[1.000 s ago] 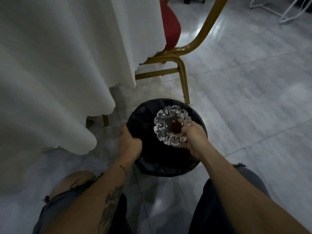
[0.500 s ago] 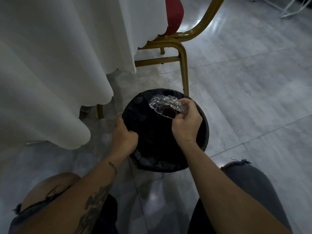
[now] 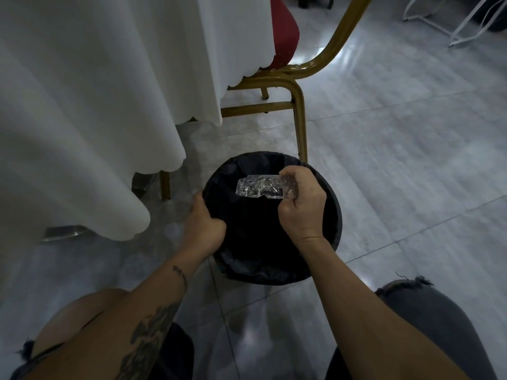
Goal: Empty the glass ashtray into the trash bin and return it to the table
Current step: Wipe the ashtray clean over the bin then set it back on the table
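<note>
The glass ashtray (image 3: pixel 260 186) is clear cut glass with a scalloped rim. It is tipped on edge over the mouth of the round trash bin (image 3: pixel 336 212), which has a black liner. My right hand (image 3: pixel 301 207) grips the ashtray by its right side, above the bin's opening. My left hand (image 3: pixel 204 224) clasps the bin's left rim and liner. The bin stands on the tiled floor between my knees and a chair. What lies inside the bin is too dark to see.
A table under a long white cloth (image 3: pixel 90 105) hangs at the left, reaching nearly to the floor. A gold-framed chair (image 3: pixel 299 111) with a red seat stands just behind the bin. Grey glossy floor tiles (image 3: pixel 411 160) spread out to the right.
My right hand has turned the ashtray from face-up to on edge over the bin. My left hand stayed on the bin's rim. The view moved closer to the bin.
</note>
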Available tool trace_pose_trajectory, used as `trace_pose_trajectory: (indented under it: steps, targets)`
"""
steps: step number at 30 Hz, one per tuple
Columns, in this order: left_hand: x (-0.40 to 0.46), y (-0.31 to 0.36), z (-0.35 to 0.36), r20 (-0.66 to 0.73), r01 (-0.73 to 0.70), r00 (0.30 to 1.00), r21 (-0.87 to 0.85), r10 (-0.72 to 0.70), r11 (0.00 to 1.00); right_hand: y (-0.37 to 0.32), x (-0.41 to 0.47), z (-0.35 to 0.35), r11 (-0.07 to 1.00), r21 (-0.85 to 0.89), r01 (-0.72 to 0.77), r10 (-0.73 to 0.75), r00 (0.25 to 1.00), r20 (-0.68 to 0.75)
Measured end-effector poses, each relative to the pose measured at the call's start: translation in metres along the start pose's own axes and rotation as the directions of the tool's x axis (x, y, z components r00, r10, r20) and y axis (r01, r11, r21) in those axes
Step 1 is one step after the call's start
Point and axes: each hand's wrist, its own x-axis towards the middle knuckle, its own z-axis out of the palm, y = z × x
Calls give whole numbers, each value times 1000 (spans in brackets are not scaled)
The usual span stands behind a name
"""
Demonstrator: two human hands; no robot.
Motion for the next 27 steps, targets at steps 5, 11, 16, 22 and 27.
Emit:
trace_pose_trajectory:
  steps: [5, 11, 16, 22, 27]
  targets:
    - [0, 5, -4, -188, -61, 978, 142, 87, 988, 2, 1, -1, 1000, 7, -7, 7, 1000, 1]
    - [9, 40, -4, -205, -181, 955, 173, 215, 968, 3, 4, 1, 1000, 17, 24, -24, 1000, 3]
    - [16, 70, -1, 34, 108, 993, 66, -111, 992, -1, 6, 5, 997, 1, 82, -82, 997, 2]
    - [32, 67, 10, 186, 249, 965, -409, -187, 878, -3, 6, 4, 993, -65, 102, -90, 982, 164]
    - [35, 65, 11, 76, 175, 985, -408, -158, 896, -6, 8, -9, 979, -181, -96, 164, 895, 414]
